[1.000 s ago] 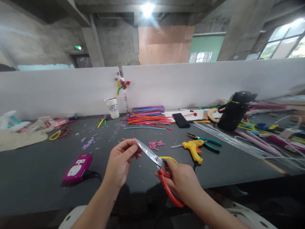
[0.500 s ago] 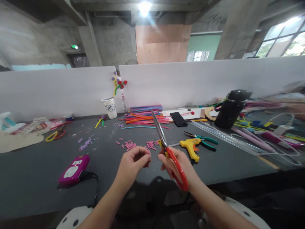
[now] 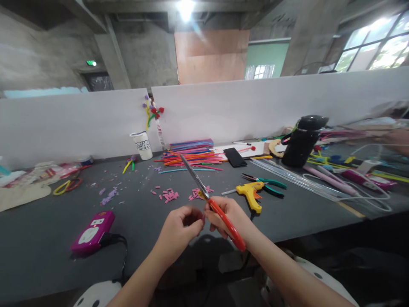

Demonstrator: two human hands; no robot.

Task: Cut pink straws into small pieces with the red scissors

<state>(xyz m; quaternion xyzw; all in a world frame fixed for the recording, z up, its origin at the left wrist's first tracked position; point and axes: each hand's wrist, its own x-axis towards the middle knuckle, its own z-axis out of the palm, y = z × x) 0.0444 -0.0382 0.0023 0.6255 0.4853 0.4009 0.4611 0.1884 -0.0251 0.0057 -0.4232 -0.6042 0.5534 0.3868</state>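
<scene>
My right hand (image 3: 228,215) holds a pair of scissors (image 3: 220,213) with red handles, its closed-looking blades pointing up and to the left. Close beside it, my left hand (image 3: 182,226) is closed in a pinch; a small pink pipe cleaner piece shows faintly at its fingertips, mostly hidden. Beyond the hands, short pink pieces (image 3: 171,195) lie in two loose piles on the dark table. Farther back is a bundle of long pipe cleaners (image 3: 188,157) in orange, pink, blue and purple.
To the right lie a yellow glue gun (image 3: 251,194), green-handled pliers (image 3: 271,183), a black phone (image 3: 235,157) and a black flask (image 3: 303,143). Leftward are a magenta device (image 3: 94,232) with a cable, purple scraps (image 3: 110,194) and a white cup (image 3: 141,145). A person's hand (image 3: 399,138) shows far right.
Both hands have drawn closer together, and the scissors now tilt further left. The pink piece in my left fingers is less visible. The view has shifted slightly to the right.
</scene>
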